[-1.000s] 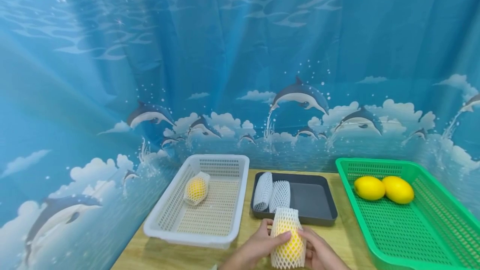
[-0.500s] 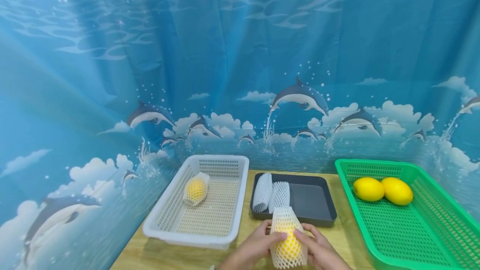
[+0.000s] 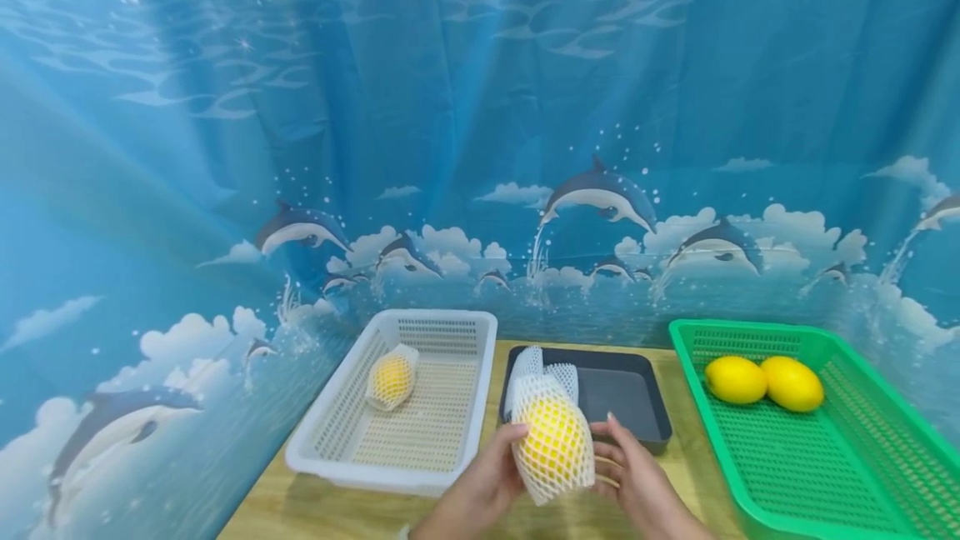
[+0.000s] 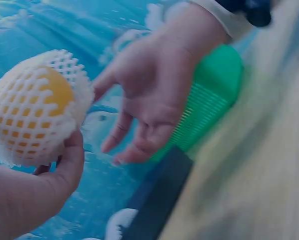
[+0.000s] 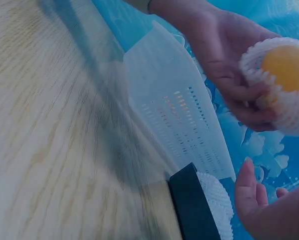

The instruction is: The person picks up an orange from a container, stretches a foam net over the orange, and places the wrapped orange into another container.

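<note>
A yellow lemon in a white foam net (image 3: 555,442) is up off the table at the front, gripped by my left hand (image 3: 487,473). In the left wrist view, that hand's fingers curl under the netted lemon (image 4: 32,112), and yellow skin shows at the net's open end. My right hand (image 3: 637,473) is just to the right of it, palm turned inward, fingers spread and holding nothing. Behind the lemon, two spare foam nets (image 3: 562,377) lie in a dark grey tray (image 3: 622,394), partly hidden by it.
On the left stands a white basket (image 3: 468,448) with one netted lemon (image 3: 392,380) inside. A green basket (image 3: 723,448) on the right holds two bare lemons (image 3: 791,383). A blue dolphin-print curtain (image 3: 480,148) hangs behind the wooden table (image 3: 360,511).
The left hand has raised the netted lemon and tilted it to the left. The right hand has let go of it and moved slightly away with its fingers opened.
</note>
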Demonstrator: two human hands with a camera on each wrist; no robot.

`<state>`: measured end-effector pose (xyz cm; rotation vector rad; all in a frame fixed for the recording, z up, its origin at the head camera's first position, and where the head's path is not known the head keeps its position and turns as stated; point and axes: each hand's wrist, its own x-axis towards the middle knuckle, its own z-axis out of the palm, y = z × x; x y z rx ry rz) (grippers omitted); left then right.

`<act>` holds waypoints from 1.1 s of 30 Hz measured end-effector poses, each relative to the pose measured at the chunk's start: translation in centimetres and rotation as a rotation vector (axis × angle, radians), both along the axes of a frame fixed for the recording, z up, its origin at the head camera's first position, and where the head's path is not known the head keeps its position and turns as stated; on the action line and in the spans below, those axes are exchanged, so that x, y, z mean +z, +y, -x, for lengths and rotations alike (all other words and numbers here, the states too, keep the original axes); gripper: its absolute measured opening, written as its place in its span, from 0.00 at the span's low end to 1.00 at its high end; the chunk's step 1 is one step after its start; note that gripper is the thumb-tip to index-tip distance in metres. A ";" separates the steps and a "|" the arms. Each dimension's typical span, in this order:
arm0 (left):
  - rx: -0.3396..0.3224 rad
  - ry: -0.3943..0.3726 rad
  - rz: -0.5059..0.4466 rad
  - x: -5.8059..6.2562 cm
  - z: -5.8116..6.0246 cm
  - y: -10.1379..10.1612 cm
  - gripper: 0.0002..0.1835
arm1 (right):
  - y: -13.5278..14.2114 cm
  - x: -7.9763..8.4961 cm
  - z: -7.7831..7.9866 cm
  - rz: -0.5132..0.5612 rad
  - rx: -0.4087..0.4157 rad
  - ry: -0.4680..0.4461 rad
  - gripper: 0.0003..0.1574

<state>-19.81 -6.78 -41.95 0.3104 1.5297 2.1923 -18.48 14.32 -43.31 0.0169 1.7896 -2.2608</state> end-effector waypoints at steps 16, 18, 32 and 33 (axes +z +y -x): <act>-0.017 -0.124 -0.326 7.2 1.1 -7.0 0.39 | -9.8 0.9 2.3 -0.345 -0.123 0.544 0.28; 0.030 -0.146 -0.362 7.6 1.6 -7.5 0.42 | -11.0 0.3 2.5 -0.422 -0.119 0.642 0.28; 0.274 -0.170 -0.382 8.6 7.7 -11.2 0.37 | -14.0 -2.5 3.5 -0.845 -0.154 1.239 0.19; 0.284 -0.151 -0.312 8.7 8.3 -11.4 0.37 | -13.9 -2.5 3.6 -0.863 -0.154 1.272 0.18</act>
